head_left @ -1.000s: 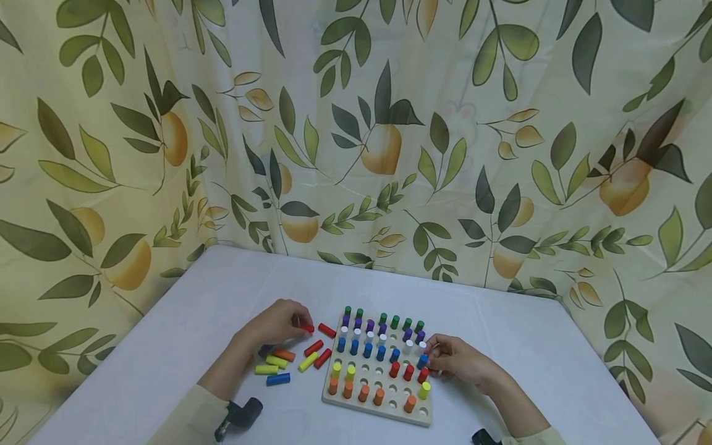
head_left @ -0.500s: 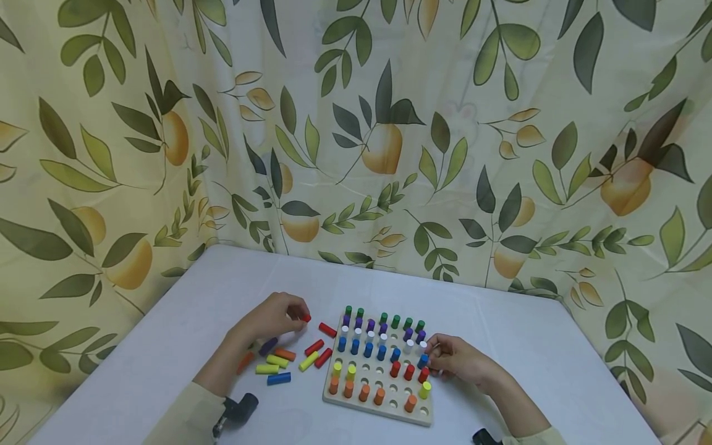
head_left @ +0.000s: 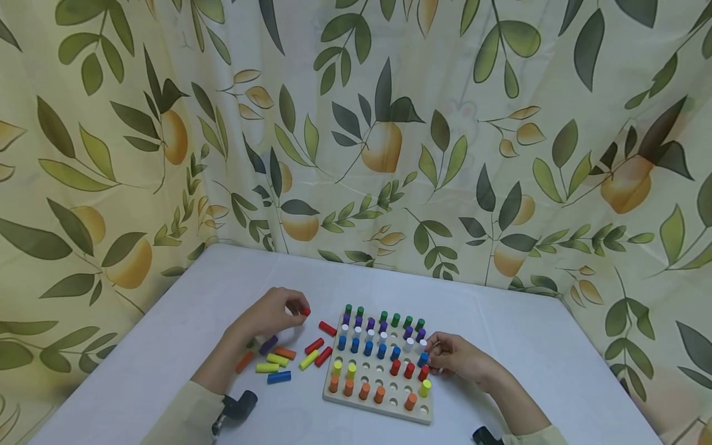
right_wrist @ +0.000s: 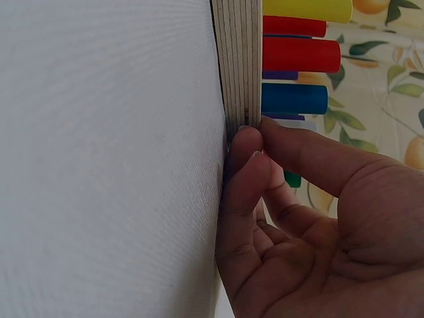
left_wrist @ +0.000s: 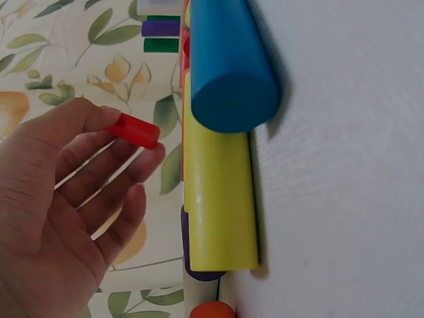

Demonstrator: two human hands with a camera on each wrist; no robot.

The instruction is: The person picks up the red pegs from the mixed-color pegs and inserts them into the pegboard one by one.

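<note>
My left hand (head_left: pixel 275 312) is raised above the table, left of the pegboard (head_left: pixel 384 410). Between thumb and fingertips it pinches a red peg (left_wrist: pixel 137 130), which tilts slightly in the left wrist view. My right hand (head_left: pixel 456 357) grips the board's right edge, thumb at the upper face and curled fingers against the layered side (right_wrist: pixel 240 66). Coloured pegs stand upright in rows: green, purple, white, blue, red, yellow and orange, with some bare holes among them. Near the right hand stand a blue peg (right_wrist: pixel 295 99) and a red peg (right_wrist: pixel 301 54).
Loose pegs lie left of the board: a red one (head_left: pixel 327 329), a yellow one (head_left: pixel 308 360), a blue one (head_left: pixel 279 377), a purple one (head_left: pixel 268 345), an orange one (head_left: pixel 245 361) and several others. A patterned curtain (head_left: pixel 356 204) hangs behind the white table (head_left: pixel 489 309).
My left hand has lifted up and slightly away from the loose pegs with the red peg, uncovering an orange and a purple peg. The right hand keeps its place at the board.
</note>
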